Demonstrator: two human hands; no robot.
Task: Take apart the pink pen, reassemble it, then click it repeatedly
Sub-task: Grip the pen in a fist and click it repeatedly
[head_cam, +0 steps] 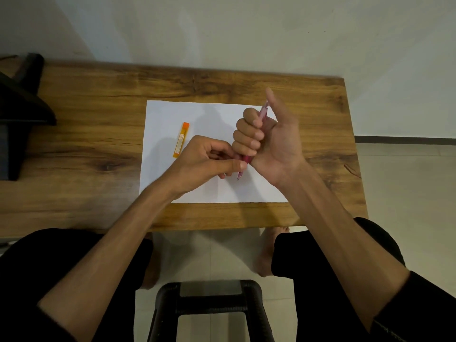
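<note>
My right hand (266, 141) is wrapped around the barrel of the pink pen (246, 159), fingers curled over it and thumb raised beside the clicker end (264, 108), which points away from me. The pen's tip (239, 176) sticks out below the fist, toward me, above the white paper (170, 114). My left hand (204, 161) meets the pen's lower end, its thumb and fingertips pinched against the pink grip section just above the tip. Most of the barrel is hidden inside my right fist.
An orange lead case (180, 140) lies on the paper left of my hands. The paper rests on a wooden table (98, 107). A black object (19, 112) stands at the table's left end. A black stool (209, 307) sits between my knees.
</note>
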